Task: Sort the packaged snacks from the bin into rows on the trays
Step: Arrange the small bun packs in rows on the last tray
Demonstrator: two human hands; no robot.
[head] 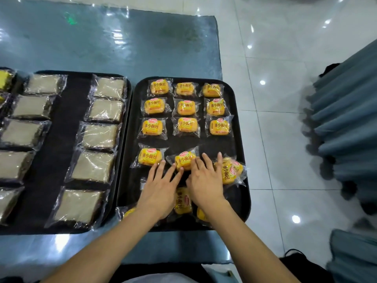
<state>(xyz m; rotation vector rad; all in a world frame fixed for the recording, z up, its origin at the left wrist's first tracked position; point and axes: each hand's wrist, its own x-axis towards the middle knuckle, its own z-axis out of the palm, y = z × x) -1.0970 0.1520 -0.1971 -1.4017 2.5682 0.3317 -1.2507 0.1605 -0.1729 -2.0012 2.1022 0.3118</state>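
Now both hands, left hand (158,190) and right hand (204,180), are lying flat with fingers straight, nudging the yellow plastic-wrapped bun (184,160) into row 4 on the black rectangular tray (240,139); slick wrappers are probably risking a skewed row or disturbing neighbouring packs.

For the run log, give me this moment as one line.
stage: filling fourth row | left hand: open, touching middle yellow bun pack | right hand: open, same pack | right tray: three full rows

Both hands flat, fingers spread: left (159,188), right (205,180).
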